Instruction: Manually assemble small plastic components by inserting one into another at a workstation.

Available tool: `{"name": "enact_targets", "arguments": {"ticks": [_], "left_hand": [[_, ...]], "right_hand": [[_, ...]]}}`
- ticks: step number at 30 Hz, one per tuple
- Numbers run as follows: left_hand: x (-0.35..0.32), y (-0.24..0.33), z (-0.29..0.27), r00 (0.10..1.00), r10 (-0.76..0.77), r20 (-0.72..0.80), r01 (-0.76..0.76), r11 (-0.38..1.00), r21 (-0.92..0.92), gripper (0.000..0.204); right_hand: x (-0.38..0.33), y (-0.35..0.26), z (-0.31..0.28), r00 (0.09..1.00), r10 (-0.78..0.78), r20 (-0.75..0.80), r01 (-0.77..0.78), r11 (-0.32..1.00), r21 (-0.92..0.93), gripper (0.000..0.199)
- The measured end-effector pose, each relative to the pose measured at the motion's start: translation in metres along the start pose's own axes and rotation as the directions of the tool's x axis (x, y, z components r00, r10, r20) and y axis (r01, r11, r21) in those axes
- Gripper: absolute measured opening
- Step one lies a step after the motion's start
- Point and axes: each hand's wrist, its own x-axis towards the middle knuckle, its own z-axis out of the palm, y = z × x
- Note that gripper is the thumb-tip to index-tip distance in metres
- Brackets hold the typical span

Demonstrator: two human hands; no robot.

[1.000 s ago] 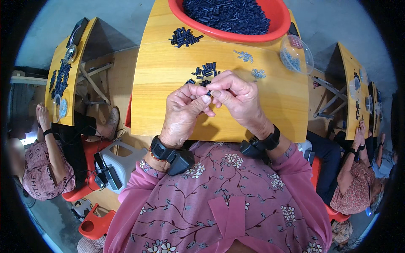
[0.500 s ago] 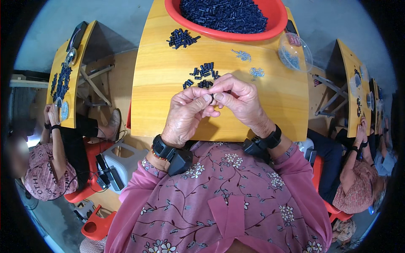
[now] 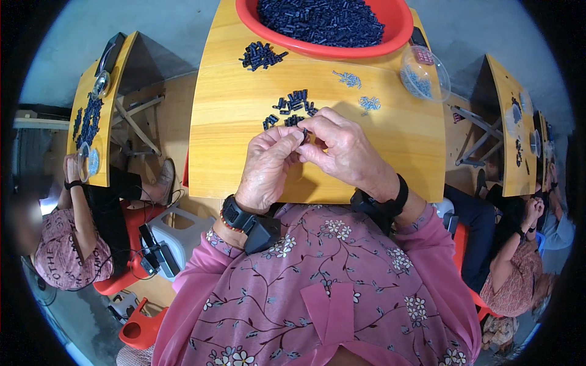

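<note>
Your left hand (image 3: 268, 165) had its thumb and fingers pinched on a small dark, seemingly plastic piece (image 3: 304, 136), which sat right at the thumb tip, above the near part of the yellow wood-grain table (image 3: 223, 158). Your right hand (image 3: 351, 152) came in from the other side, index finger arched over the piece and thumb just beside it; whether those fingertips gripped it or merely touched it, you couldn't tell from this view. The piece lay left of the right thumb, closer to the left hand's pinch than to the right palm. Its long axis seemed to point away from your body (so little of it showed that this was only a judgement). Just beyond both hands lay a loose cluster of short black tubular pieces (image 3: 297, 97). A small heap of thin silvery pins (image 3: 370, 104) rested beyond the right knuckles, slightly to the right, nearer that hand than the left.
</note>
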Motion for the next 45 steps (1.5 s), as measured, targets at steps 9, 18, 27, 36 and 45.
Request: {"name": "enact_targets", "arguments": {"ticks": [9,18,27,36,45], "left_hand": [[-0.004,-0.007,-0.011,0.997,0.036,0.061,-0.042,0.994,0.098,0.007],[-0.001,-0.012,-0.02,0.999,0.01,0.034,-0.016,0.98,0.196,0.006],[0.003,-0.017,-0.018,0.986,0.149,-0.081,-0.132,0.973,0.188,0.006],[-0.001,-0.008,-0.029,0.992,0.098,-0.081,-0.081,0.978,0.194,0.004],[-0.003,0.02,-0.048,0.945,0.294,-0.144,-0.257,0.938,0.233,0.006]], "right_hand": [[-0.005,-0.001,0.008,0.999,0.002,0.046,0.0,0.999,-0.039,0.03],[-0.007,-0.001,0.008,0.978,0.052,0.203,-0.002,0.971,-0.238,0.023],[-0.002,0.003,0.026,0.989,0.03,0.146,0.007,0.969,-0.246,0.015],[-0.001,0.006,0.04,0.99,0.032,0.134,-0.012,0.989,-0.146,0.019],[-0.038,0.021,-0.009,0.989,0.126,0.072,-0.122,0.991,-0.054,0.015]]}}
